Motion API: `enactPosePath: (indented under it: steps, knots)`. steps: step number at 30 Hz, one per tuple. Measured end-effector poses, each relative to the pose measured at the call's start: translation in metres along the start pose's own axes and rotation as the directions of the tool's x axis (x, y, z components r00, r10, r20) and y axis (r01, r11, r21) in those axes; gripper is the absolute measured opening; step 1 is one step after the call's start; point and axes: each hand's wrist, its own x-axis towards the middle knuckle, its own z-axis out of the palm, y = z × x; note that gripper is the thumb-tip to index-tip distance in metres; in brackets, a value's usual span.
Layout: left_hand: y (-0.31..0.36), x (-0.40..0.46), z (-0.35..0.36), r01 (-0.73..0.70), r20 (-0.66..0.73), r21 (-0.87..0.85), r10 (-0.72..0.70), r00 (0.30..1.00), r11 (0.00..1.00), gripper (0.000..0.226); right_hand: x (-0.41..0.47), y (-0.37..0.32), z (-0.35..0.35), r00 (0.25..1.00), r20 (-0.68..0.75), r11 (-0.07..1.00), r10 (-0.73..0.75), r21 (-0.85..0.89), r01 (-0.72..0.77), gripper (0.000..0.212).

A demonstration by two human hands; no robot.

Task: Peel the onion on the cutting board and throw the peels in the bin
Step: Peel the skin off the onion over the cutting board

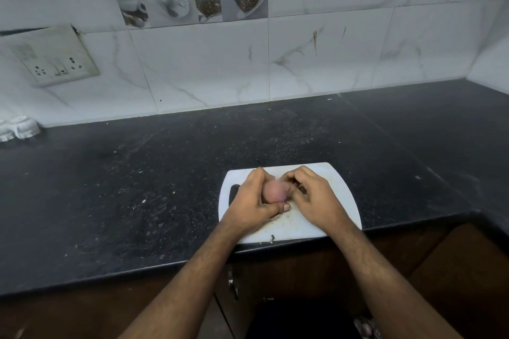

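A pinkish onion [273, 191] sits between both hands over the white cutting board [338, 190] at the counter's front edge. My left hand [252, 199] curls round the onion from the left, thumb under its near side. My right hand [314, 195] has its fingertips pinching at the onion's right end, where the skin is. Small dark peel scraps [272, 237] lie on the board's near part. No bin is in view.
The board lies on a black speckled counter [137, 187] against a white marble-tiled wall. A socket plate [55, 58] is on the wall at left, a white object [16, 128] at the far left. Brown cabinet doors [454, 270] are below.
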Motion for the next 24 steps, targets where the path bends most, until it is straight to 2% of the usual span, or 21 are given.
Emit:
enactPosePath:
  steps: [5, 8, 11, 16, 24]
  knots:
    - [0.0038, -0.0005, 0.0005, 0.043, -0.008, 0.007, -0.043, 0.999, 0.999, 0.060, 0.0005, -0.0014, -0.0013, 0.997, -0.041, 0.995, 0.066, 0.081, -0.062, 0.004]
    - [0.0042, -0.0010, 0.0008, 0.051, -0.007, 0.003, -0.051, 0.999, 0.999, 0.061, 0.0014, -0.0002, 0.0008, 0.998, -0.013, 0.997, 0.066, -0.035, -0.066, 0.005]
    - [0.0036, -0.0009, 0.0021, 0.049, -0.010, 0.022, -0.049, 0.999, 0.999, 0.062, 0.0008, 0.0004, 0.0033, 0.999, 0.044, 0.990, 0.013, -0.142, -0.007, 0.011]
    - [0.0060, -0.0006, 0.0019, 0.039, -0.009, 0.055, -0.038, 0.999, 0.998, 0.060, 0.0015, -0.0026, 0.0038, 0.993, 0.118, 0.967, -0.005, -0.253, 0.035, 0.015]
    - [0.0099, -0.0006, 0.0007, 0.088, -0.062, 0.056, -0.085, 0.994, 0.995, 0.057, -0.0012, -0.0069, 0.0010, 0.996, 0.092, 0.979, 0.002, -0.204, 0.017, 0.008]
